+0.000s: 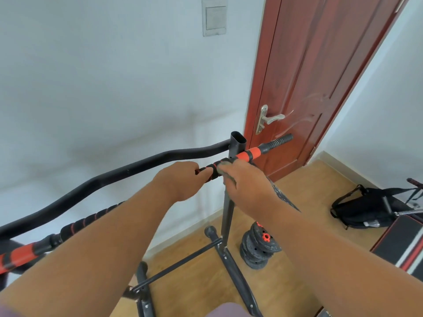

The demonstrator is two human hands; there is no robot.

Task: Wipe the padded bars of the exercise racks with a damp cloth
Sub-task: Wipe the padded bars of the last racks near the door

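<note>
A barbell bar (248, 154) with black foam padding and orange sleeves lies across the dark metal exercise rack (229, 209), running from lower left to upper right. My left hand (183, 181) grips its padded middle. Just to the right, my right hand (242, 181) holds a small grey cloth (223, 169) wrapped against the padding. Behind it, a thicker curved black padded bar (128, 171) of the rack spans toward the upright post. My forearms hide part of the barbell bar.
A red-brown door (309, 76) with a metal handle stands behind the rack. Stacked weight plates (259, 245) sit on the wooden floor beside the rack's base. A black bag (366, 207) and a bench edge (402, 245) are at the right.
</note>
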